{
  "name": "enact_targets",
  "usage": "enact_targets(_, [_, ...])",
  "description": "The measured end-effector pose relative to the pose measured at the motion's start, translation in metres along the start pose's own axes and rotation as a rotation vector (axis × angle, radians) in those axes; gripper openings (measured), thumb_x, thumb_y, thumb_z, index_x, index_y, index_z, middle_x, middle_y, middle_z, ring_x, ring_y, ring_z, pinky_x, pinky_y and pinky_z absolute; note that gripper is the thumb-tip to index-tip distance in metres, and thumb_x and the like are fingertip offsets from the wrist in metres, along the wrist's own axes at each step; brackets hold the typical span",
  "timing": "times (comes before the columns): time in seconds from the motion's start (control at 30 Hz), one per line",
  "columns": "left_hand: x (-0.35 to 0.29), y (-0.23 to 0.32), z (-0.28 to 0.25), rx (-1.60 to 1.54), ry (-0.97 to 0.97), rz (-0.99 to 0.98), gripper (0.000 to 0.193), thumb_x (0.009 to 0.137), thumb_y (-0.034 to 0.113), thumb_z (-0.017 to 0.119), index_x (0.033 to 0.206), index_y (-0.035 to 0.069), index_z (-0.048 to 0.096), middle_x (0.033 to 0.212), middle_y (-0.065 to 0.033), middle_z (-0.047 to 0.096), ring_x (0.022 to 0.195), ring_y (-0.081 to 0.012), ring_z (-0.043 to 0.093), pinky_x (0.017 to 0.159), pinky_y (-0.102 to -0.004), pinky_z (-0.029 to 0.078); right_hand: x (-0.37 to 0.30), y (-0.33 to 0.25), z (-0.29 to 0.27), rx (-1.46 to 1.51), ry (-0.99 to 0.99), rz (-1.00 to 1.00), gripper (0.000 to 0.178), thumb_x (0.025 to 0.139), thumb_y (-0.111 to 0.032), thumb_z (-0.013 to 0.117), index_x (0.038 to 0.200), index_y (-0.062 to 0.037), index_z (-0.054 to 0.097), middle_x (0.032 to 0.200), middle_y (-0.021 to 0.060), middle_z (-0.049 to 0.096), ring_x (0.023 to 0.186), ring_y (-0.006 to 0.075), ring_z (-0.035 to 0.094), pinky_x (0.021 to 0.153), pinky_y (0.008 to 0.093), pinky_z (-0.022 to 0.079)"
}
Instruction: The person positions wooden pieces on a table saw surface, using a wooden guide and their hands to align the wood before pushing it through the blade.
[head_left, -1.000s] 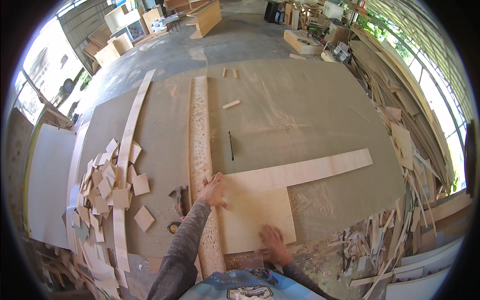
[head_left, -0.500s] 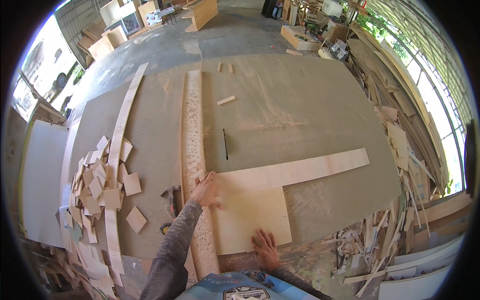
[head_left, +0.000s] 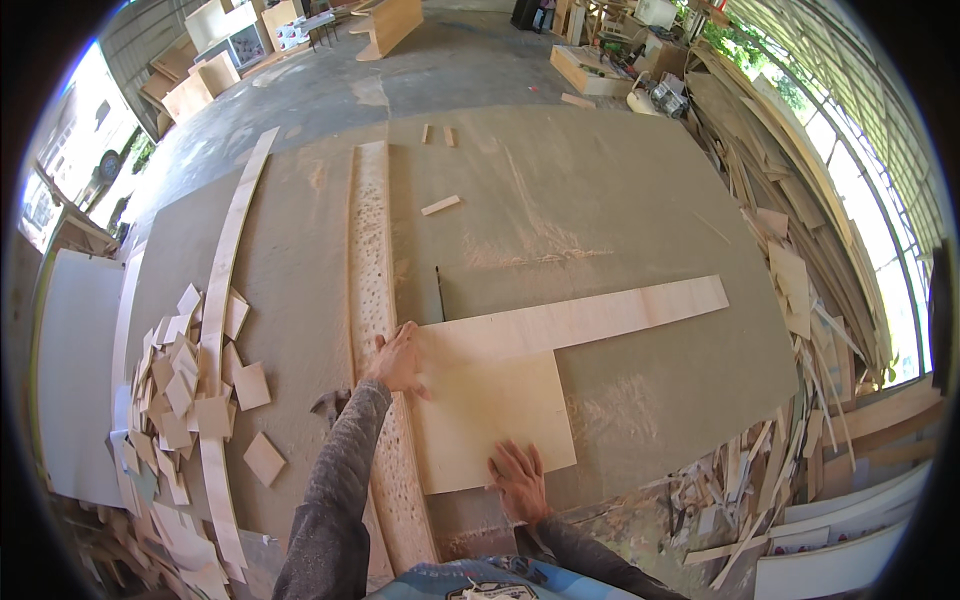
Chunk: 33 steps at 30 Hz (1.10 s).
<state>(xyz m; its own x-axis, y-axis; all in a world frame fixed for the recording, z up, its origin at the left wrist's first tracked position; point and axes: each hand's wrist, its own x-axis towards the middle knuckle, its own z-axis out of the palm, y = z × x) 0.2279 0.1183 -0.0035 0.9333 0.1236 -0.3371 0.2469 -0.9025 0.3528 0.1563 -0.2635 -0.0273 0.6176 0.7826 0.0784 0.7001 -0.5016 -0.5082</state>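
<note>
A pale, roughly square wooden panel (head_left: 495, 415) lies flat on the table, right of a long speckled board (head_left: 371, 240). A long pale wooden strip (head_left: 600, 315) runs along its far edge and out to the right. My left hand (head_left: 398, 360) rests where the strip's left end and the panel meet the speckled board, fingers stretched out. On the panel's near edge lies my right hand (head_left: 520, 482), palm down with fingers spread. A thin dark pencil-like stick (head_left: 439, 288) sits just beyond the strip, its near end at the strip's edge. Beside my left forearm a hammer (head_left: 329, 404) is partly hidden.
On the left, a pile of small wooden squares (head_left: 180, 380) surrounds another long strip (head_left: 222, 290). Small wood pieces (head_left: 441, 205) and sawdust lie farther back on the table (head_left: 640, 220). Stacked boards (head_left: 800, 200) and offcuts (head_left: 740, 480) line the right side.
The panel and strip have slid slightly away from me along the speckled board, closing the gap to the dark stick. Both hands have moved forward with them. The view has shifted a little.
</note>
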Motion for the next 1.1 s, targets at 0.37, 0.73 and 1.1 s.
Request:
enact_targets(0.37, [0.032,-0.02,-0.016,-0.103,-0.023,0.03,0.08,0.029,0.052,0.097,0.088,0.003,0.076,0.156,-0.0198,0.034,0.152,-0.0337,0.023,0.113,-0.0668,0.021,0.035,0.012,0.004,0.039,0.028,-0.049,0.05,0.079,-0.018,0.078,0.129,-0.0155,0.07,0.157,0.0083,0.047,0.151,0.0276,0.034,0.125,0.0584,0.01])
enact_targets(0.73, [0.065,-0.036,-0.037,-0.082,0.003,-0.006,0.096,0.029,0.054,0.098,0.101,-0.003,0.07,0.164,-0.0215,0.029,0.154,-0.0367,0.023,0.118,-0.069,0.014,0.074,0.021,0.003,0.069,0.055,-0.047,0.054,0.077,-0.012,0.077,0.13,-0.0161,0.069,0.161,0.0057,0.042,0.154,0.0248,0.028,0.126,0.0584,0.007])
enact_targets(1.1, [0.092,-0.052,-0.037,-0.107,0.033,0.052,0.116,0.031,0.059,0.097,0.118,-0.008,0.059,0.164,-0.0227,0.027,0.154,-0.0394,0.022,0.118,-0.0713,0.012,0.092,0.033,0.006,0.007,0.057,-0.068,0.05,0.079,-0.012,0.075,0.129,-0.0165,0.07,0.161,0.0052,0.042,0.154,0.0237,0.029,0.126,0.0588,0.008])
